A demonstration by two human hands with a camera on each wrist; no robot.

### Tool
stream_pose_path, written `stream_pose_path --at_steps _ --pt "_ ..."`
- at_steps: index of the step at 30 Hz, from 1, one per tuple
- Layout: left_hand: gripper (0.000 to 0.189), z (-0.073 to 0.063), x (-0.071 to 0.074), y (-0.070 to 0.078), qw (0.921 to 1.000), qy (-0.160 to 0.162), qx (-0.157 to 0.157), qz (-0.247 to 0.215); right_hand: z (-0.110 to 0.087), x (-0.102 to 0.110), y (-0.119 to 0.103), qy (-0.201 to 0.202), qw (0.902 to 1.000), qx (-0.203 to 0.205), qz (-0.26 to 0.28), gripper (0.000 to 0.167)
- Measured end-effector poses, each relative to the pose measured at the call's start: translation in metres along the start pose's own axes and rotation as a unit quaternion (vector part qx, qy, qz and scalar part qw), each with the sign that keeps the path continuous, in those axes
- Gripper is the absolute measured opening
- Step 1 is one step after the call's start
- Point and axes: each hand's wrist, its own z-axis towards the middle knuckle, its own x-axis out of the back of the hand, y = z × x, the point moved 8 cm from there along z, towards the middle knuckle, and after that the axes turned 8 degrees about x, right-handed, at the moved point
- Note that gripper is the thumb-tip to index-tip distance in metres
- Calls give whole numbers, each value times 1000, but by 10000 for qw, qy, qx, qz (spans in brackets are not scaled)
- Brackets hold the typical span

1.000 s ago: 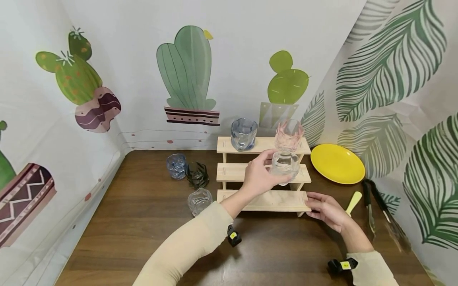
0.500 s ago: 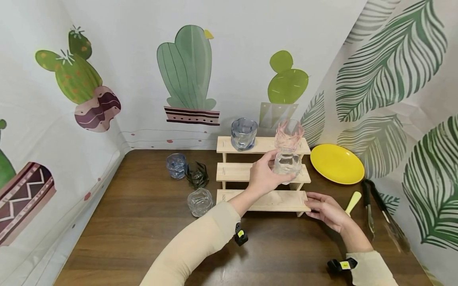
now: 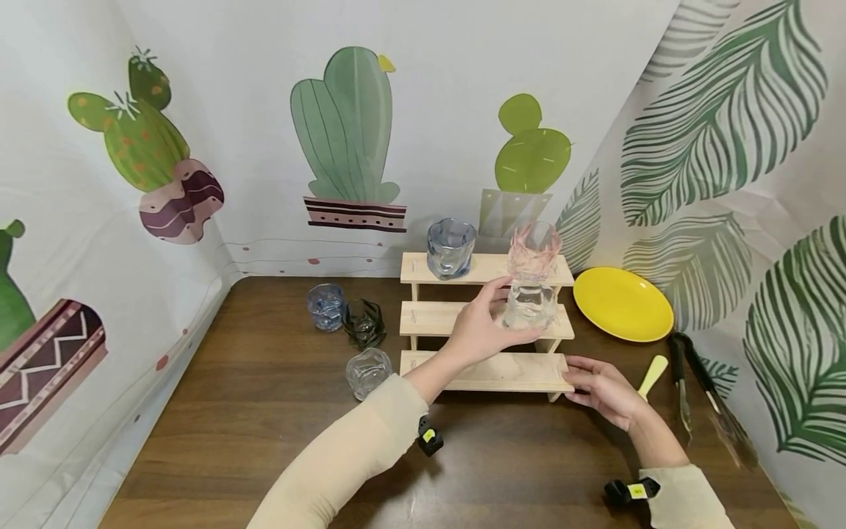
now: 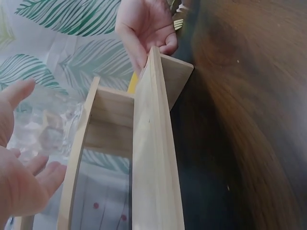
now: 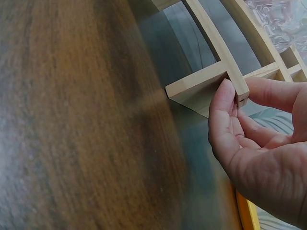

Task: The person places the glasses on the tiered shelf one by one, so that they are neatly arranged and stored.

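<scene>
A clear glass tumbler (image 3: 534, 303) stands on the right part of the middle tier of a three-tier wooden shelf (image 3: 505, 371). My left hand (image 3: 477, 327) is around its left side, thumb and fingers spread apart. In the left wrist view those fingers (image 4: 50, 178) are spread, with the glass (image 4: 41, 132) beyond them. With my right hand (image 3: 604, 389) I pinch the right end of the lowest board, the thumb and fingers on either side of the wood (image 5: 230, 67). On the top tier are a blue-grey tumbler (image 3: 451, 250) and a pink one (image 3: 534, 248).
Left of the shelf, a blue tumbler (image 3: 326, 307), a dark tumbler (image 3: 364, 323) and another clear tumbler (image 3: 369, 375) stand on the brown table (image 3: 264, 441). To the right lie a yellow plate (image 3: 623, 303), a pale yellow handle (image 3: 653, 375) and black-handled tongs (image 3: 700, 375).
My left hand shifted right with the clear tumbler, then drew back slightly left while the tumbler stayed in place. My right hand has kept its grip on the shelf's end.
</scene>
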Motion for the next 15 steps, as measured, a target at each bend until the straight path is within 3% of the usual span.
stream_pose_path --at_steps 5,10,15 --pt "91 -16 22 1 9991 -180 -375 -76 0 1 -1 18 10000 18 19 71" --pt "80 -38 54 3 9957 -172 -876 263 1 1 -1 38 10000 26 -12 71" --pt "75 -62 90 -8 9938 -27 -974 537 0 1 -1 62 10000 0 -14 71"
